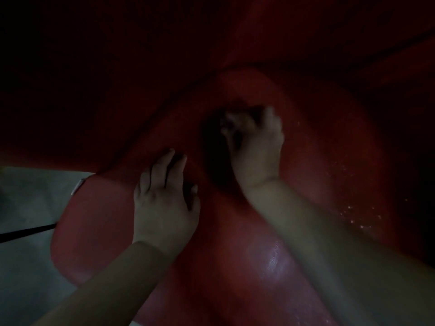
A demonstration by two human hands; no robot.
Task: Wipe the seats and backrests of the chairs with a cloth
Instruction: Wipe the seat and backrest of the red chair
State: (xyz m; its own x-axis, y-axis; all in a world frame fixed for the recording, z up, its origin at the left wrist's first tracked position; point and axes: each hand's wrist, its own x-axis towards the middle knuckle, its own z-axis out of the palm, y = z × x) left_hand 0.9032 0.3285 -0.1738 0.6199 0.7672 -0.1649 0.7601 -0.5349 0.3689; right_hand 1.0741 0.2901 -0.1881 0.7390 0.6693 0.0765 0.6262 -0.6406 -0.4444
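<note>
The cloth (219, 140) is dark and sits far back on the red seat (270, 260), where it meets the backrest (141, 78). The right hand (255, 147) curls round it, likely to rub there. The left hand (164, 196) lies flat with fingers spread near the seat's left edge, probably to lean on. Wet drops shine near the right edge. No writing can be read

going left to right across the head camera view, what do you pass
Pale floor → thin black strap → small white tag at the seat edge → left hand flat on the glossy red chair seat → right hand gripping a dark cloth → water droplets.
</note>
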